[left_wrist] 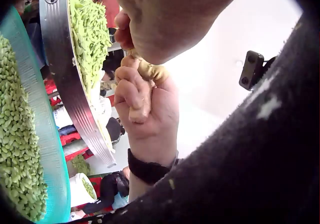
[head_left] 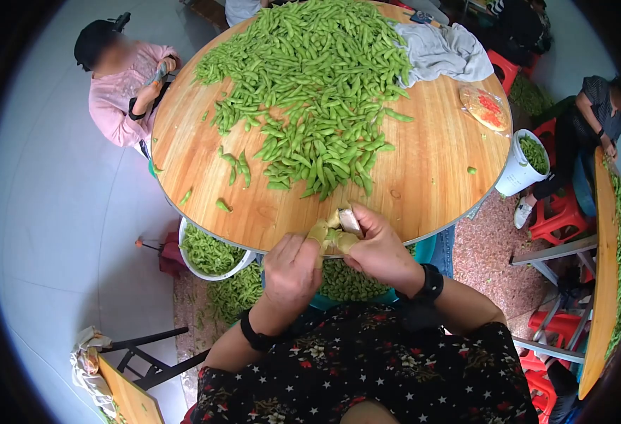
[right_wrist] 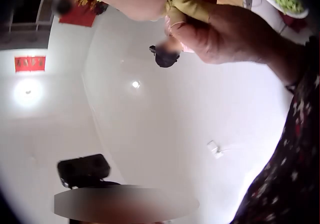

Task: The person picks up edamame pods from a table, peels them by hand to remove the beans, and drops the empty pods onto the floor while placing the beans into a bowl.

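Above the near table edge, the left hand (head_left: 291, 272) meets the right hand (head_left: 387, 249). Curled left fingers pinch a yellowish wrap (head_left: 319, 233) at the fingertips; the right wrist view shows this wrap (right_wrist: 190, 8) around part of the left hand (right_wrist: 230, 34). Bent fingers of the right hand (left_wrist: 150, 104) hold a short pale piece (head_left: 350, 222), and yellowish material (left_wrist: 154, 73) lies at its thumb side. The left hand (left_wrist: 170, 19) covers part of it in the left wrist view. What the pale piece is cannot be told.
Green pods (head_left: 317, 78) are heaped on the round wooden table (head_left: 423, 177), with a grey cloth (head_left: 446, 52) and a packaged item (head_left: 484, 108) at right. Below it stand a pod-filled white bucket (head_left: 211, 256) and a teal basket (left_wrist: 52, 149). A person in pink (head_left: 123, 95) sits left.
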The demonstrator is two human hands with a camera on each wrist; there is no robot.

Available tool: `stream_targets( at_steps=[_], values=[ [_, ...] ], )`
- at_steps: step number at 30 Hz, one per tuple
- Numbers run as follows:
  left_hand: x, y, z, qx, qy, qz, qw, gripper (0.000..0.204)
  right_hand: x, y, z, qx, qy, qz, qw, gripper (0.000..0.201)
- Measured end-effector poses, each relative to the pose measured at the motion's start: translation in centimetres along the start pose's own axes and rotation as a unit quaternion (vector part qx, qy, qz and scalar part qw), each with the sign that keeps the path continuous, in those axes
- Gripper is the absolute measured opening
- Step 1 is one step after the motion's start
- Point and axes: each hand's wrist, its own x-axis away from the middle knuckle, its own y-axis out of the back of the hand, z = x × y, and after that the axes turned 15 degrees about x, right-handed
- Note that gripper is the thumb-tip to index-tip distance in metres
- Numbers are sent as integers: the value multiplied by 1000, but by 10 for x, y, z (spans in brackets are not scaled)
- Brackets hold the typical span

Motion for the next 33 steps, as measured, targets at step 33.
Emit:
stream_targets(
  at_steps=[33],
  values=[
    [20, -11, 17, 652, 423, -45, 628, 13, -1, 1, -4, 195, 165, -47, 966, 10]
  ],
)
